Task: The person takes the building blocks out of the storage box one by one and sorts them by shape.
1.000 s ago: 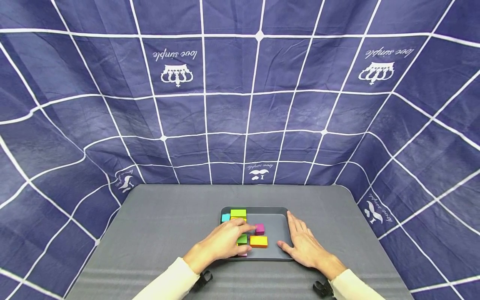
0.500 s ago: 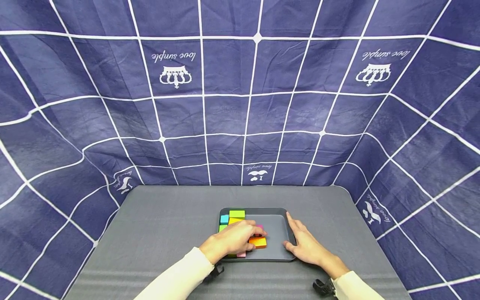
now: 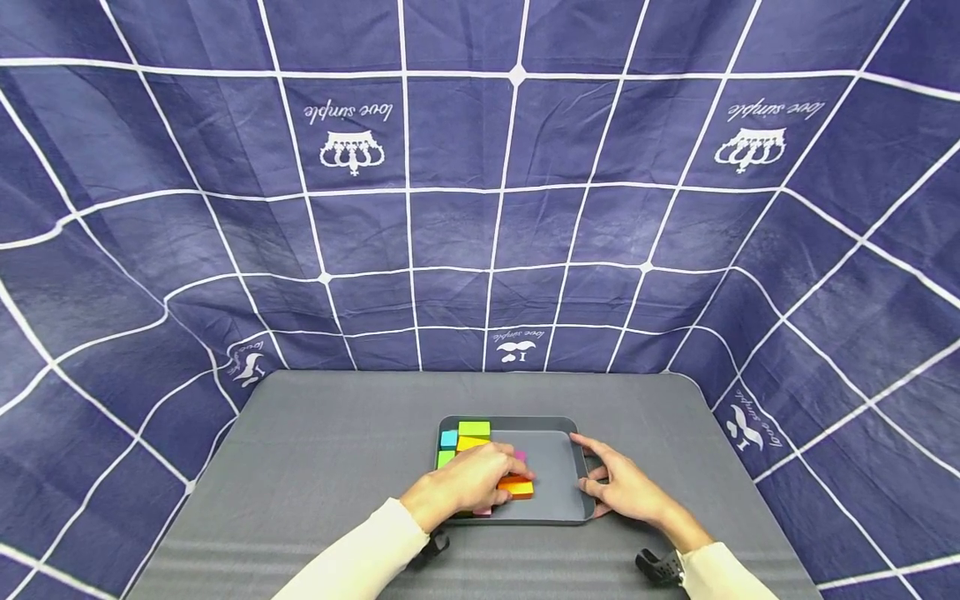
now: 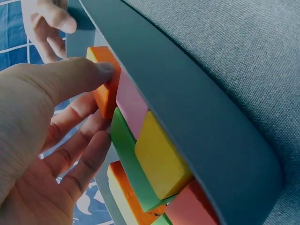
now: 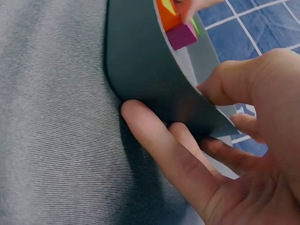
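Note:
A shallow grey tray [image 3: 555, 467] holds several coloured blocks, packed along its left side. My left hand [image 3: 472, 477] reaches over them and pinches an orange block [image 3: 519, 490] with yellow on one face; in the left wrist view the thumb lies on this block [image 4: 105, 77]. Just beyond it a purple cube [image 5: 182, 35] is mostly hidden by the fingers in the head view. My right hand [image 3: 626, 490] grips the tray's right wall [image 5: 154, 70], thumb inside the rim and fingers against the outside.
Near the left hand lie a pink block [image 4: 131, 98], a green block [image 4: 131, 159] and a yellow block [image 4: 161, 157]. Lime [image 3: 474, 430] and cyan [image 3: 448, 439] blocks fill the tray's far left corner. Grey cloth [image 3: 337, 450] covers the table, with a blue gridded curtain [image 3: 450, 225] behind.
My left hand has shifted right, from touching the purple cube to pinching the orange block. The right hand's fingers, straight along the tray's edge before, now curl around it.

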A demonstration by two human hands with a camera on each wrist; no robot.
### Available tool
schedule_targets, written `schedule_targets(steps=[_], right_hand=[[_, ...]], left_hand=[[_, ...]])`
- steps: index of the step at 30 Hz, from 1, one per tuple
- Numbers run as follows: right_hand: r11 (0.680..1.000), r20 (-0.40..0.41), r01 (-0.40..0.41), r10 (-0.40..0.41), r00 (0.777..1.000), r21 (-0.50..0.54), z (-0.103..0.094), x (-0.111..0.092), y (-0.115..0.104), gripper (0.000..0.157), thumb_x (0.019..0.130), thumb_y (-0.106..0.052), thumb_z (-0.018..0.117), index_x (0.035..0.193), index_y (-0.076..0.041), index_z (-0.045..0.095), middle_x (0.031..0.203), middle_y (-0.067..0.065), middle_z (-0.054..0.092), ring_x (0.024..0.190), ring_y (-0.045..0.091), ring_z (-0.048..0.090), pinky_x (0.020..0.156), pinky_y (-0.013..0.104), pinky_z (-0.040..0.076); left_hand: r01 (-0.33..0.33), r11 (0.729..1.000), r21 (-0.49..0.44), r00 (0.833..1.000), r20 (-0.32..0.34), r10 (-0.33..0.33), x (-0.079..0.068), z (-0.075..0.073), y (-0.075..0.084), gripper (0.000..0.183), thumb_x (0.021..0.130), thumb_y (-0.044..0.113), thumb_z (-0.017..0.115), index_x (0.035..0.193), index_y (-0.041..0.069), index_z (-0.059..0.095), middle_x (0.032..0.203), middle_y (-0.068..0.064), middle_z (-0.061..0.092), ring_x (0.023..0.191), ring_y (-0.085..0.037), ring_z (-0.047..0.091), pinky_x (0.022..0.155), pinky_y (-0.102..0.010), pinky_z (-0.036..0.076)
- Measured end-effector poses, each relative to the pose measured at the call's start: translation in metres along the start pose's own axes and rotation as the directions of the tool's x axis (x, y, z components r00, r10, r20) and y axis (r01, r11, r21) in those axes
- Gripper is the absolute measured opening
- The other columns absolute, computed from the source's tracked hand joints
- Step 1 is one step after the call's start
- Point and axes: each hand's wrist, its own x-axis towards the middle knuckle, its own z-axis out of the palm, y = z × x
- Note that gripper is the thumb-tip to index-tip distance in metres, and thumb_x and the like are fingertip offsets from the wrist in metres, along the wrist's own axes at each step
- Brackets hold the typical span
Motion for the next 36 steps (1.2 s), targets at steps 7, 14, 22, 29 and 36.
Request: schedule_targets(steps=[7, 14, 22, 29, 36], right_hand=[[0.996, 0.043, -0.044, 0.041, 0.998, 0.071, -0.006, 0.000, -0.002, 0.086, 0.105, 0.007, 0.070, 0.181, -0.001, 0.031, 0.171, 0.042, 0.035, 0.103, 0.028, 0.079, 0.069, 0.046, 0.073], [0.992, 0.063, -0.045, 0.038, 0.997, 0.114, -0.010, 0.001, 0.003, 0.087, 0.106, 0.006, 0.071, 0.181, -0.001, 0.030, 0.173, 0.043, 0.031, 0.100, 0.024, 0.078, 0.071, 0.046, 0.074], [0.991, 0.085, -0.037, 0.026, 0.996, 0.129, -0.011, 0.000, 0.005, 0.085, 0.107, 0.004, 0.070, 0.182, -0.001, 0.029, 0.154, 0.044, 0.053, 0.100, 0.024, 0.080, 0.074, 0.047, 0.074], [0.990, 0.082, -0.028, 0.017, 0.996, 0.138, -0.011, 0.002, 0.006, 0.084, 0.107, 0.004, 0.070, 0.181, -0.002, 0.030, 0.168, 0.041, 0.037, 0.103, 0.021, 0.080, 0.075, 0.048, 0.074], [0.991, 0.084, -0.024, 0.013, 0.996, 0.133, -0.011, 0.000, 0.005, 0.084, 0.107, 0.004, 0.070, 0.181, 0.000, 0.030, 0.168, 0.043, 0.034, 0.101, 0.020, 0.079, 0.074, 0.047, 0.074]], left_hand=[[-0.033, 0.998, 0.044, 0.999, -0.024, 0.034, 0.001, 0.001, 0.001, 0.047, 0.097, 0.016, 0.092, 0.140, 0.036, 0.085, 0.118, 0.013, 0.075, 0.108, -0.005, 0.068, 0.097, -0.019, 0.060], [-0.036, 0.999, 0.024, 0.996, -0.078, 0.037, -0.001, -0.001, -0.002, 0.045, 0.097, 0.017, 0.090, 0.140, 0.032, 0.085, 0.117, 0.009, 0.073, 0.105, -0.007, 0.066, 0.095, -0.019, 0.060], [-0.017, 0.993, -0.121, 0.983, -0.184, -0.006, -0.016, -0.009, -0.012, 0.054, 0.091, 0.008, 0.086, 0.143, 0.023, 0.084, 0.122, 0.005, 0.077, 0.105, -0.007, 0.066, 0.092, -0.019, 0.060], [0.074, 0.992, -0.103, 0.956, -0.277, -0.100, -0.038, -0.022, -0.032, 0.054, 0.091, 0.008, 0.087, 0.144, 0.020, 0.083, 0.122, 0.000, 0.073, 0.107, -0.016, 0.069, 0.096, -0.033, 0.065], [0.162, 0.981, -0.105, 0.907, -0.376, -0.190, -0.063, -0.030, -0.056, 0.053, 0.092, 0.006, 0.087, 0.143, 0.016, 0.083, 0.112, 0.001, 0.071, 0.098, -0.014, 0.066, 0.087, -0.031, 0.061]])
